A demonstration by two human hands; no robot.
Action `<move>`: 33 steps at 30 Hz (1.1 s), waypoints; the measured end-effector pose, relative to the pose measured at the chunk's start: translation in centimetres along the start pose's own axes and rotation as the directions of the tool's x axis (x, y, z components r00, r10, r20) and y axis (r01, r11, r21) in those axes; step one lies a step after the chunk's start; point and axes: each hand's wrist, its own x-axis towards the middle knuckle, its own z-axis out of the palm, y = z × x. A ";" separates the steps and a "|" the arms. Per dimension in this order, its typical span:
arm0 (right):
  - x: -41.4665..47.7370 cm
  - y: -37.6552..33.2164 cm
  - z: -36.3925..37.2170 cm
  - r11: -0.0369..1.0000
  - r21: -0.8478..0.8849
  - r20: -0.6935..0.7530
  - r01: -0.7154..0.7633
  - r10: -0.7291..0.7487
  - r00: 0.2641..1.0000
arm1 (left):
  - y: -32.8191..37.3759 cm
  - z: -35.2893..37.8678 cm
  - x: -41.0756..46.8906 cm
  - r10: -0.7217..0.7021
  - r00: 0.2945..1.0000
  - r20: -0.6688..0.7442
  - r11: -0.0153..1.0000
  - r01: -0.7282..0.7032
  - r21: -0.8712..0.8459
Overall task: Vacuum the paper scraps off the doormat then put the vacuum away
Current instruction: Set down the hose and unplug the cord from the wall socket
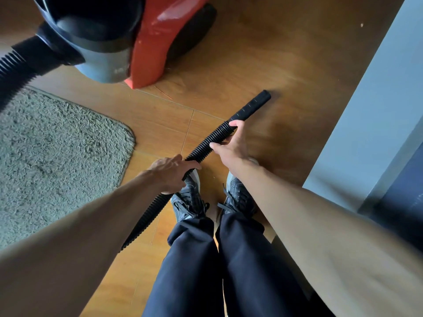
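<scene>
The left hand (170, 173) and right hand (230, 146) both grip the black ribbed vacuum hose (201, 148) over bare wooden floor (251, 53) — fluffy grey doormat (57, 152) left, red-and-black vacuum body (151, 42) ahead, grey wall (366, 115) close right.

Position: one camera worn on the person's head.
Facing: forward and steeply down, along both forearms to the shoes (190, 202) on the wooden floor (274, 65).
Nearness: close; the forearms fill the lower corners, and the left hand (170, 173) and right hand (231, 147) sit near the centre on the hose (206, 143).
Lens: wide-angle, with blurred edges.
Top edge: cuts off the vacuum (151, 42).
Left edge: cuts off the doormat (57, 156).
Right side: a grey wall (366, 122).
</scene>
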 end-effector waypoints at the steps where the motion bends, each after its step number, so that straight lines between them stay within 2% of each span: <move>1: -0.4 -0.4 -0.4 1.000 -0.026 -0.004 -0.006 0.006 1.000 | 0.2 -0.3 -0.3 0.000 1.000 0.003 1.000 0.000 -0.028; 4: -2.6 -1.4 -2.1 0.994 -0.093 -0.037 -0.054 0.050 0.998 | 1.3 -2.0 -2.3 0.010 1.000 -0.006 0.987 -0.010 -0.159; 6: -4.7 -2.4 -3.4 0.990 -0.129 -0.044 -0.062 0.056 0.997 | 2.2 -4.0 -4.2 -0.001 1.000 -0.020 0.982 -0.003 -0.189; 12: -11.6 -9.4 -8.6 0.968 -0.249 0.079 0.022 -0.003 0.997 | 4.9 -12.7 -11.5 -0.063 0.990 -0.128 0.994 0.051 -0.098; 14: -13.8 -13.1 -10.8 0.950 -0.298 0.113 0.091 -0.059 0.992 | 5.7 -16.2 -14.3 -0.087 0.981 -0.172 0.995 0.078 -0.056; 17: -17.7 -19.1 -14.7 0.866 -0.440 0.168 0.238 -0.181 0.969 | 7.4 -21.5 -19.3 -0.083 0.966 -0.246 0.996 0.085 -0.003; 22: -25.1 -28.9 -21.8 0.640 -0.643 0.225 0.420 -0.366 0.903 | 10.2 -29.7 -28.2 -0.091 0.923 -0.373 0.992 0.117 0.048; 26: -31.8 -35.7 -26.8 0.510 -0.720 0.218 0.471 -0.478 0.851 | 12.8 -35.4 -35.8 -0.095 0.876 -0.474 0.986 0.148 0.076; 33: -44.0 -45.0 -33.8 0.378 -0.796 0.137 0.473 -0.649 0.748 | 18.7 -45.5 -50.2 -0.052 0.758 -0.650 0.981 0.159 0.107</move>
